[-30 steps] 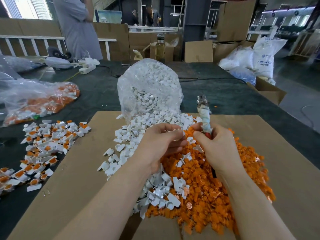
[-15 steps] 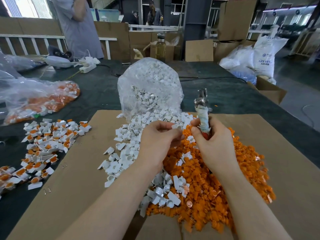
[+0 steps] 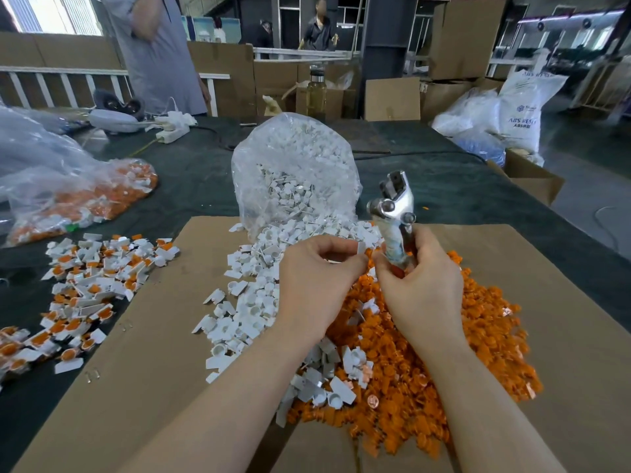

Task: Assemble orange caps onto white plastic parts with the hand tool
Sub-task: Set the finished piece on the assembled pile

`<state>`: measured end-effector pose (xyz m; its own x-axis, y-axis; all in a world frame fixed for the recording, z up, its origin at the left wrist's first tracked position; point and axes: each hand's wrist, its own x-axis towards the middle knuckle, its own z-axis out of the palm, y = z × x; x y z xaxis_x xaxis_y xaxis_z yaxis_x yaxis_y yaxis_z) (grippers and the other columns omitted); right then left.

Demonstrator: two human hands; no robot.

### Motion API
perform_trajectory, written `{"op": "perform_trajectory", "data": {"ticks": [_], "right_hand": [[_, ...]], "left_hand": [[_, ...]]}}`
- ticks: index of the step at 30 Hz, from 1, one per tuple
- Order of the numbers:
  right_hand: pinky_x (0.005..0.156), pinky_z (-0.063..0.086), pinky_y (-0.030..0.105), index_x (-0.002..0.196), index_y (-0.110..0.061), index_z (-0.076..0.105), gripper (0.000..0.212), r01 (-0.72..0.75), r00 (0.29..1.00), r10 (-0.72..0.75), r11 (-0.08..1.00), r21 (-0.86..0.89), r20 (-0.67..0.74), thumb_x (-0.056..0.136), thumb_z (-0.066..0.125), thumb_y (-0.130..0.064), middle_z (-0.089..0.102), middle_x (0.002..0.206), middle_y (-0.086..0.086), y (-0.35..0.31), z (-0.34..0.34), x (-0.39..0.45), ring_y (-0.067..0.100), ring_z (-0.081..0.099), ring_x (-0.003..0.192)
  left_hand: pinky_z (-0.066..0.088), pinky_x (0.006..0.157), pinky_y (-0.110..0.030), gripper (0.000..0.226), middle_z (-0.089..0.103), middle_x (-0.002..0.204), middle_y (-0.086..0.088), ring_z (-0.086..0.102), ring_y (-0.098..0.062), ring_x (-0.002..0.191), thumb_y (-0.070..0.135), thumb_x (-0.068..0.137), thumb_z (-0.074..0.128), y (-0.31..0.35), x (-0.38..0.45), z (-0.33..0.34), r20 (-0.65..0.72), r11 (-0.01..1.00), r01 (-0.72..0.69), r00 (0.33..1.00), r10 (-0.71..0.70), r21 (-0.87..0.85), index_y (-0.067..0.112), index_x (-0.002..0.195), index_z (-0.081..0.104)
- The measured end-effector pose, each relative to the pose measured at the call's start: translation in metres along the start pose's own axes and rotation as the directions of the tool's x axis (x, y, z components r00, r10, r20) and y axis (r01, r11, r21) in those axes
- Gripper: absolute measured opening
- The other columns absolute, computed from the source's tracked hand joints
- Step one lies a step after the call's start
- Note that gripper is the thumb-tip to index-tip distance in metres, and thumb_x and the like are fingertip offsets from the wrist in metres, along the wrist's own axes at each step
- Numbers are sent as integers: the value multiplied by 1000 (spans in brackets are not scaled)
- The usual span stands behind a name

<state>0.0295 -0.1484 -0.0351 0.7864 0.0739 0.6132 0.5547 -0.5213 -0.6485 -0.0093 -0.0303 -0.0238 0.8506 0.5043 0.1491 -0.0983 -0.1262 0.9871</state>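
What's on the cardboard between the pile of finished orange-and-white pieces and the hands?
In the head view, bare cardboard first, then loose white parts, before the left hand. The finished pieces lie further left.

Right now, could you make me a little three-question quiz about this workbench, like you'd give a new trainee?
1. True or false: the right hand grips the hand tool with its metal head pointing up.
2. What does the left hand pinch between its fingertips?
A. a white plastic part
B. a screw
C. nothing
3. Fill in: the finished pieces lie to the ____ of the cardboard sheet, while the loose orange caps are heaped on it.

Key: 1 true; 2 A; 3 left.
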Motion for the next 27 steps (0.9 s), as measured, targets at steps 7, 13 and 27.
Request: {"op": "perform_trajectory", "data": {"ticks": [7,13,27], "right_hand": [[61,52,29,95,-37,49,32,-25,1000,25,999,27,-15,81,74,-22,55,76,-27,2,1,1,-3,58,72],[54,40,17,89,-38,49,30,-53,997,54,998,31,-51,81,75,-25,56,71,-23,0,2,-1,-4,58,69],[58,49,24,102,-35,53,26,-40,992,25,993,114,124,86,67,-20,62,83,-20,-2,-1,-1,2,61,75]], "left_hand": [[52,63,-12,10,72,73,18,68,1,68,17,79,79,0,-4,4,-27,979,-169,984,174,116,27,81,78],[50,62,-9,10,72,73,17,68,1,68,15,78,80,-4,-5,6,-66,980,-178,981,184,93,24,83,79],[51,59,-14,8,72,71,14,67,-1,64,24,76,81,-5,0,3,-106,986,-135,984,146,102,25,79,74]]}}
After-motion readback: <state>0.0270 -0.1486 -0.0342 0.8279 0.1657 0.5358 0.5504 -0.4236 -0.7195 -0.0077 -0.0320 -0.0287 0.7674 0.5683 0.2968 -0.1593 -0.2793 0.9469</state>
